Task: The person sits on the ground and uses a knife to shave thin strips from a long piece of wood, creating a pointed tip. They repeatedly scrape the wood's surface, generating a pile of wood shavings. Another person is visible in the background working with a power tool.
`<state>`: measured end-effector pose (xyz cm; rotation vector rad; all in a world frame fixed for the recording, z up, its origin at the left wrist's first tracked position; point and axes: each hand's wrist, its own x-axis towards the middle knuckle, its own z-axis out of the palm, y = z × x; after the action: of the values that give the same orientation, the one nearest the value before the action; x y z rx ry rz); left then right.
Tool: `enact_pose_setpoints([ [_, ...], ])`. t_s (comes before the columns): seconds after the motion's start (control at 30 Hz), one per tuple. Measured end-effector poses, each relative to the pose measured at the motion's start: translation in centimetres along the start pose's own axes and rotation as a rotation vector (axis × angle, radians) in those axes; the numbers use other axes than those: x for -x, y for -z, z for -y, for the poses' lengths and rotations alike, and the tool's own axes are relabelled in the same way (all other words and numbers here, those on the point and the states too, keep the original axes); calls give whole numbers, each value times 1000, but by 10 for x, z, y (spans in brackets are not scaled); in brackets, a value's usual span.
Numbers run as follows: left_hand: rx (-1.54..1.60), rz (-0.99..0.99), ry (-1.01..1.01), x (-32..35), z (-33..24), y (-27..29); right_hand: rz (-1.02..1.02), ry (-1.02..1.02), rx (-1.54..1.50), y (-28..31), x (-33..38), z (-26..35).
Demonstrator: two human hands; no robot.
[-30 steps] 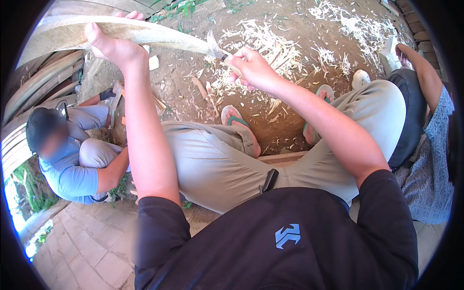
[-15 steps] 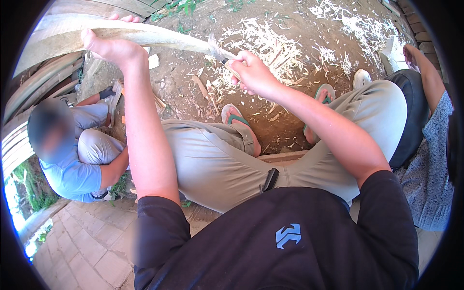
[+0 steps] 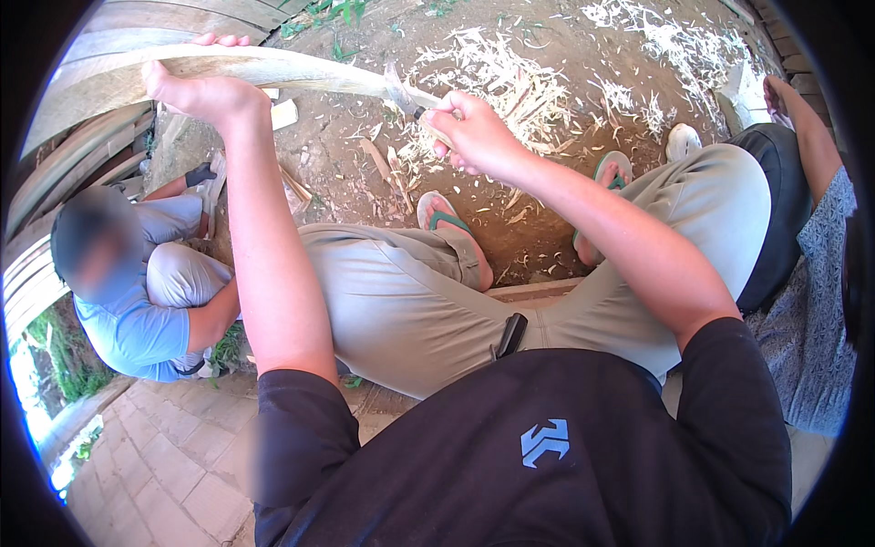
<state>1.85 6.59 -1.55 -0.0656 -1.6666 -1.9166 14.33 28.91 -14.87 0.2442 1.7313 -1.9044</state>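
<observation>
- Nearest you, your grey trousers (image 3: 401, 283) spread at the knees, a small black clip (image 3: 512, 334) at the waist, well clear of the work.
- Past your lap, your right hand (image 3: 472, 135) is closed in a fist around the handle of a knife (image 3: 398, 91). The tool looks light; a grip well back on the handle keeps your fingers off the edge.
- The blade stands across the narrow right end of a long, pale wooden strip (image 3: 305, 73) (whether the edge is biting, you cannot tell from here).
- That strip lies raised in front of you, running from the knife leftward and widening until the view cuts it off. It is probably stiff along its broad part and springier at the thin end; its length likely makes it tip if held too near one end.
- Your left hand (image 3: 211, 91) wraps it on the broad part, thumb at the near edge, fingertips over the far edge. That seems the sound place to hold: well apart from the blade. Raw edges may splinter, and smooth faces could slide under a damp palm.
- Beyond, on the dirt, curled shavings (image 3: 510, 91) lie scattered; they look light and brittle.
</observation>
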Motion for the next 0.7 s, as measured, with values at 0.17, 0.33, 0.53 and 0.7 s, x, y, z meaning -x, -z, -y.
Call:
enact_pose_setpoints([
  [0.17,5,-48,-23,5,3,-6,-18,-2,-44,2,-4,3],
  [0.33,43,-18,-32,6,3,-12,-28,3,-188,-3,-6,0],
  [0.53,50,-41,-15,6,1,-10,107,-184,-475,4,-7,10],
  [0.7,-1,-112,-44,11,2,-15,290,-243,-817,5,-12,-3],
])
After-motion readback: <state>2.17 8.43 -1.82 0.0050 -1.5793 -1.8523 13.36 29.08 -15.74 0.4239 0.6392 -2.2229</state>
